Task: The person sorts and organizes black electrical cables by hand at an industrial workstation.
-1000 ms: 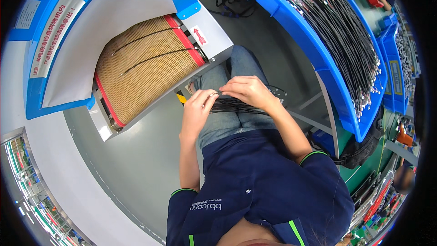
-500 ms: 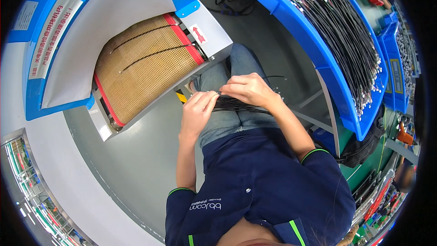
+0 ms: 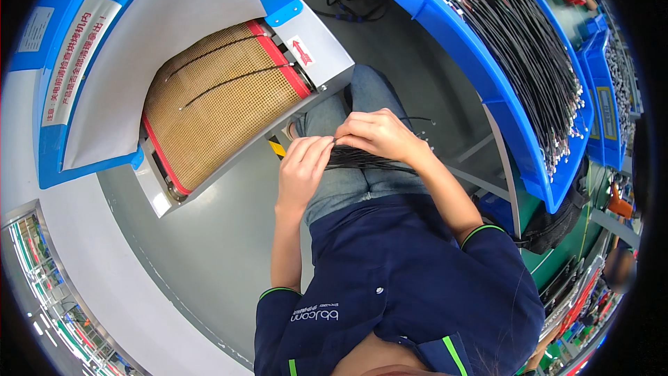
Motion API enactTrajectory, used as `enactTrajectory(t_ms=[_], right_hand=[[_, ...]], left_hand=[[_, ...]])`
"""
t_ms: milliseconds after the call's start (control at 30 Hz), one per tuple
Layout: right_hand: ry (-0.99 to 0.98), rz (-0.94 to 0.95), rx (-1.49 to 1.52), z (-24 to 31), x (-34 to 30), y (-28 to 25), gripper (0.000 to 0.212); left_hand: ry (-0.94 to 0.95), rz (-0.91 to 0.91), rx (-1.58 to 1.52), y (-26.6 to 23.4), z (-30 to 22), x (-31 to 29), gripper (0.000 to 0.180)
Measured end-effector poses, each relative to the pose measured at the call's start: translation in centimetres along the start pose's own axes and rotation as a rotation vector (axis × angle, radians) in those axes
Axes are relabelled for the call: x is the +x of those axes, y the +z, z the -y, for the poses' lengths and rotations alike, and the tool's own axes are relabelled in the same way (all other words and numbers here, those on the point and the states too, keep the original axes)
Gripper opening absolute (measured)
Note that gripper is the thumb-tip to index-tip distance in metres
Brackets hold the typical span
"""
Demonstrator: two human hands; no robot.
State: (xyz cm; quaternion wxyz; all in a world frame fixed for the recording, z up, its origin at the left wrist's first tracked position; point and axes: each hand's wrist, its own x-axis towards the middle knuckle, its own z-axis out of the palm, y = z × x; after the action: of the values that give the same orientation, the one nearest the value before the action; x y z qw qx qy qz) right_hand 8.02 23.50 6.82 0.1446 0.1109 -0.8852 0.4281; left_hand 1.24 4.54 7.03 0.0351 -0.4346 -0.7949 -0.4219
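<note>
Both hands were in a tight pinch: the left hand (image 3: 302, 161) had thumb and fingertips pressed together on something small and dark, and the right hand (image 3: 380, 133) was pinching right next to it, so the tips basically met. Looked like one end of a black cable (image 3: 420, 119), with the other end poking out past the right hand, though the fingers covered the bit between. Compared with a second earlier, the left fingers had bunched up closer, and that loose end stuck out higher, clear of the pile. Left wrist was bent up with knuckles facing the camera; right hand came in from the side, palm down, elbow out. Just under them a bunch of cables (image 3: 365, 159) lay across the jeans (image 3: 330, 184). Further out, two more cables (image 3: 240, 76) sat well apart from the hands on the mesh belt (image 3: 223, 125), a touch further up and left in view than before. Over on the right, the big blue bin (image 3: 456, 45) was loaded with the same sort of cables.
</note>
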Motion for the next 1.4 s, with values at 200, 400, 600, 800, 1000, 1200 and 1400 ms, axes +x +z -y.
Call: enactTrajectory(t_ms=[200,400,600,800,1000,1200,1400], right_hand=[[-0.022,-0.017,0.079,-0.1,-0.2,0.1,0.013],[0.023,-0.005,0.074,-0.4,-0.4,-0.3,0.011],[0.059,-0.020,0.165,-0.4,-0.6,-0.3,0.013],[0.127,-0.039,-0.109,-2.4,-1.7,-3.1,0.014],[0.303,-0.051,-0.100,-4.0,-3.5,-5.2,0.016],[0.376,-0.156,0.027,-3.3,-3.3,-4.5,0.016],[0.430,-0.154,-0.030,-2.6,-3.2,-4.8,0.014]], left_hand=[[0.062,-0.021,0.023,-0.2,0.3,0.1,0.018],[0.072,-0.049,0.023,0.1,0.6,-0.1,0.018],[0.046,-0.044,0.072,-0.2,1.0,0.1,0.016],[-0.070,-0.104,0.203,-2.8,3.5,-1.3,0.013],[-0.239,-0.182,0.272,-5.5,6.5,-3.7,0.009],[-0.286,-0.189,0.270,-6.0,6.8,-4.5,0.011],[-0.268,-0.172,0.247,-6.3,6.7,-4.4,0.012]])
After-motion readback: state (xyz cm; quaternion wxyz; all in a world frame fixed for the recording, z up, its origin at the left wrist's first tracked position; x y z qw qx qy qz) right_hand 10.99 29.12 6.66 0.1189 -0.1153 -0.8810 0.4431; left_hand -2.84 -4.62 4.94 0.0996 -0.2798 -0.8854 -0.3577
